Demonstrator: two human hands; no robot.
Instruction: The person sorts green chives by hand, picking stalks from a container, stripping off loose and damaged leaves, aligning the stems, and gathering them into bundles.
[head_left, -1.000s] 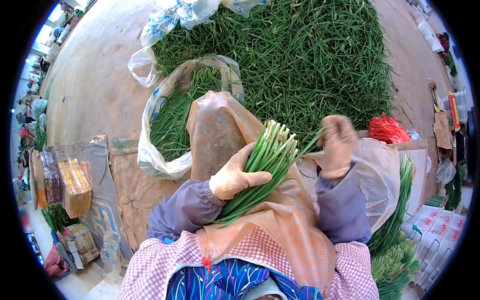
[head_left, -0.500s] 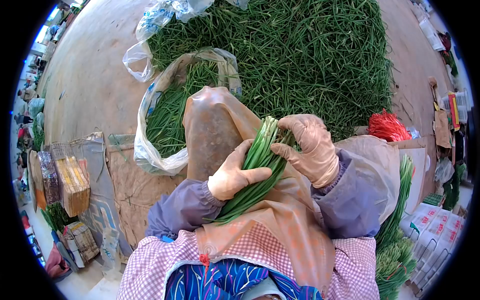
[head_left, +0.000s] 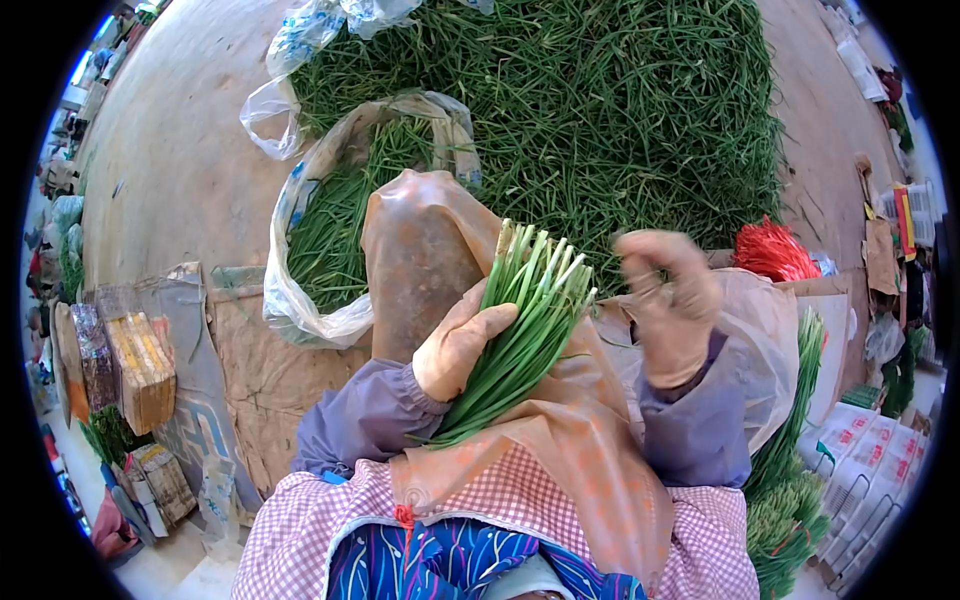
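My gloved left hand (head_left: 462, 342) is wrapped round a bunch of green stalks (head_left: 525, 345), its thumb lying across them. The bunch slants over my lap, pale cut ends up and to the right. Just right of those ends is my gloved right hand (head_left: 672, 300), apart from the bunch; its fingers are curled and smeared by motion. A large heap of long green stalks (head_left: 620, 120) lies in front of me. More stalks fill an open plastic bag (head_left: 283, 270) at the front left. A translucent apron (head_left: 425, 270) covers my knees.
Red ties (head_left: 773, 252) lie right of the heap. Tied green bundles (head_left: 785, 525) stand at my right, near white crates (head_left: 870, 470). Cardboard (head_left: 285, 385) covers the floor at left, with boxes (head_left: 145, 370) beyond it. Another plastic bag (head_left: 300, 40) lies along the heap's far left edge.
My right hand came in to the cut ends of the bunch, then moved away to the right. My left hand still holds the bunch, whose top now looks more spread out.
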